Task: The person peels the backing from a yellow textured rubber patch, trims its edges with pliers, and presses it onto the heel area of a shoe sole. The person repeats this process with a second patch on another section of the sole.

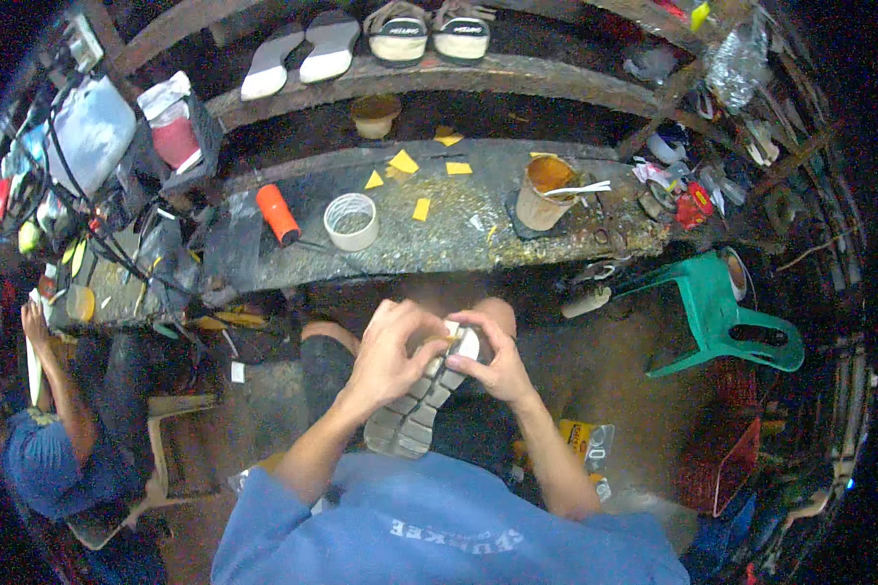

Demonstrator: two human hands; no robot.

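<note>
A shoe (415, 414) with a grey, blocky-treaded sole lies sole up over my lap, its far end tilted up between my hands. My right hand (495, 363) grips that far end, thumb on the sole and fingers round the edge. From the other side my left hand (397, 353) reaches over it, thumb and fingers pinched together at the pale end of the sole. A small yellowish piece (450, 338) shows at those fingertips, partly hidden by them.
On the worn bench ahead stand an orange cylinder (278, 214), a tape roll (351, 222), a glue-stained tub (544, 195) and several yellow scraps (404, 162). Shoes (398, 37) line the shelf above. A green plastic chair (698, 312) is at right; another person (59, 448) sits at left.
</note>
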